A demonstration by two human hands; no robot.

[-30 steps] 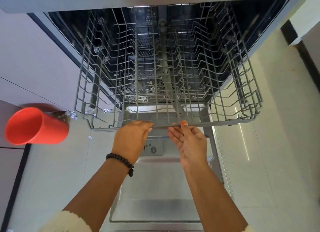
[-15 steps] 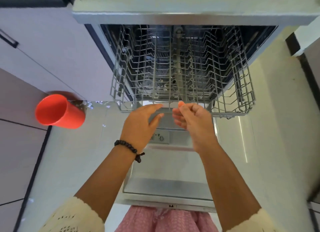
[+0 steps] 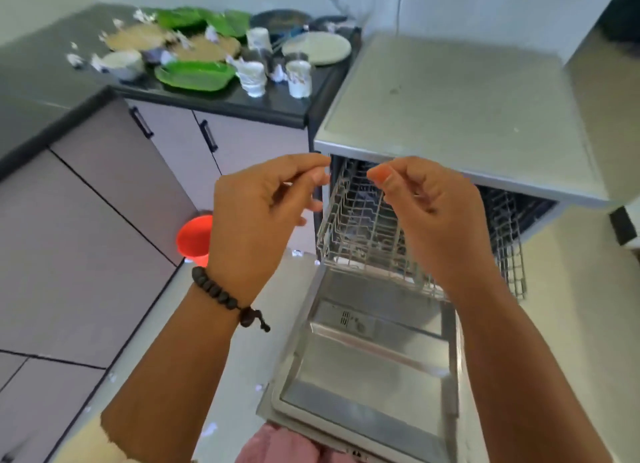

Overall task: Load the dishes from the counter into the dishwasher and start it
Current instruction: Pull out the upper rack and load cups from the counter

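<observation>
Both my grips are empty right now, left hand (image 3: 256, 217) and right hand (image 3: 433, 220) up in front of me with fingers loosely curled. Dishwasher (image 3: 450, 116) door's down, rack (image 3: 360, 227) pulled out. Dishes (image 3: 194, 75) are piled at the bench's (image 3: 277, 109) right end, beside the dishwasher.

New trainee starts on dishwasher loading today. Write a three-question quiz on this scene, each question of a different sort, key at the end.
1. True or false: the left hand is holding a plate.
2. The wire rack is: A) lifted out onto the counter B) slid out over the open door C) full of cups.
3. Fill in: the green plate lies on the dark ______.

Key
1. False: both it and the right hand hold nothing.
2. B
3. counter
</observation>
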